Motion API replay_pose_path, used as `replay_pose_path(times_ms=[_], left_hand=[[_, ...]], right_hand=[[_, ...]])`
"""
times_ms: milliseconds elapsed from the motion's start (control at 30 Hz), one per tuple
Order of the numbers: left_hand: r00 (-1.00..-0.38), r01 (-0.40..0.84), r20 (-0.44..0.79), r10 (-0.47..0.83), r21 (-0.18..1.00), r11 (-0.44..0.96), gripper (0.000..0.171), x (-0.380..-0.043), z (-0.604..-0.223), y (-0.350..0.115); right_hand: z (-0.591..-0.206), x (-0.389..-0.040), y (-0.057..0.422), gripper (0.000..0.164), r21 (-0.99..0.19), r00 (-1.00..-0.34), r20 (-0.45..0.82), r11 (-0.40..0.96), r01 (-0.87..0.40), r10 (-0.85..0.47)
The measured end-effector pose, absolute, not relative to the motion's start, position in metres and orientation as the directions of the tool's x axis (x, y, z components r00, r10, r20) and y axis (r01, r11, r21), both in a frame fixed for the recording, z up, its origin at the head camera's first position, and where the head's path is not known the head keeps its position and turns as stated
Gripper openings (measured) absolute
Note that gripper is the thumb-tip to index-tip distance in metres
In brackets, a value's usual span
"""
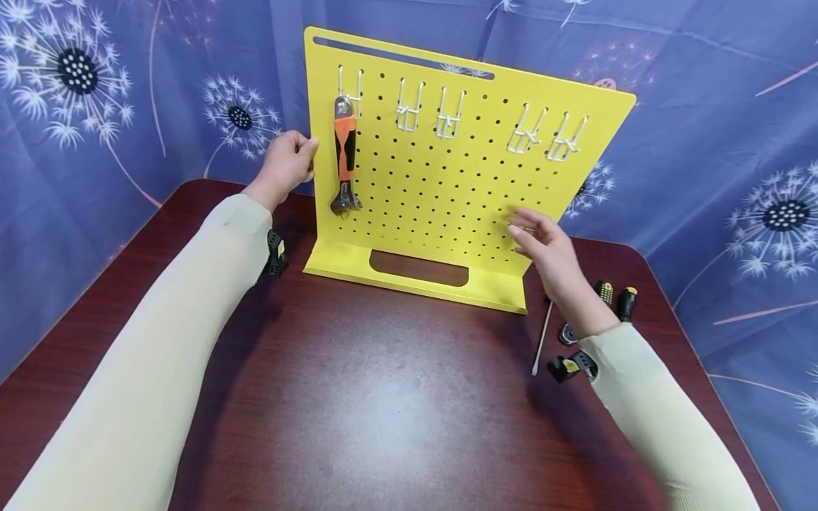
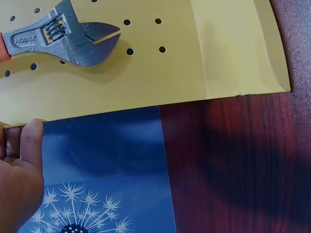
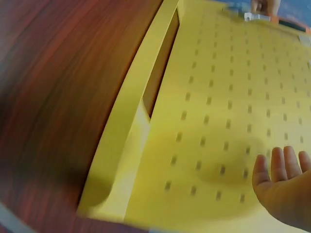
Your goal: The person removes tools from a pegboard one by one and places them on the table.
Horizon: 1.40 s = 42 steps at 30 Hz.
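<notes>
A yellow pegboard (image 1: 434,184) stands upright on its base at the back of the table. My left hand (image 1: 285,165) grips its left edge, the thumb on the front side; the left wrist view shows the thumb (image 2: 32,145) at the edge. Close beside that hand, an adjustable wrench (image 1: 345,152) with an orange and black handle hangs head down from a white metal hook (image 1: 349,92). My right hand (image 1: 548,248) is in front of the board's lower right part, fingers extended, holding nothing. Whether its fingertips touch the board I cannot tell.
Several more white hooks (image 1: 407,113) sit along the board's upper part. On the table (image 1: 358,397) at right, partly behind my right arm, lie a screwdriver shaft (image 1: 543,337), a black-and-yellow handle (image 1: 628,304) and another yellow-patterned handle (image 1: 604,289). A blue dandelion-print curtain (image 1: 192,92) hangs behind.
</notes>
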<state>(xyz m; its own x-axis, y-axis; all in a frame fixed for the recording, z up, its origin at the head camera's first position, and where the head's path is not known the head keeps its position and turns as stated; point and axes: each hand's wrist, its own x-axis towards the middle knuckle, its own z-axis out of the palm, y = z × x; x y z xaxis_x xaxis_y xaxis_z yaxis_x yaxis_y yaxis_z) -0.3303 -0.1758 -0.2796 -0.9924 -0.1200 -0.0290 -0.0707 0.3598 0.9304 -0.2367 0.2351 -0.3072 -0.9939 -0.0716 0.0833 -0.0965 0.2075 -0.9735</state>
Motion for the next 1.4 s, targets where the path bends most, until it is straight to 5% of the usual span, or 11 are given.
replay_pose_path(times_ms=[333,667,1400], left_hand=[[-0.993,-0.055,-0.013,-0.119,0.933,0.357,0.025,-0.331,-0.28,-0.176],[-0.993,-0.062,-0.02,-0.117,0.929,0.365,0.025,-0.33,-0.28,-0.176],[-0.993,-0.072,-0.034,-0.109,0.93,0.361,0.026,-0.329,-0.278,-0.176]], right_hand=[[-0.297,-0.265,0.159,0.057,-0.972,-0.943,0.029,0.211,-0.104,-0.331],[-0.292,-0.276,0.099,0.061,-0.975,-0.903,0.06,0.171,-0.145,-0.426],[-0.286,-0.303,0.028,0.057,-0.991,-0.921,0.066,0.08,-0.105,-0.384]])
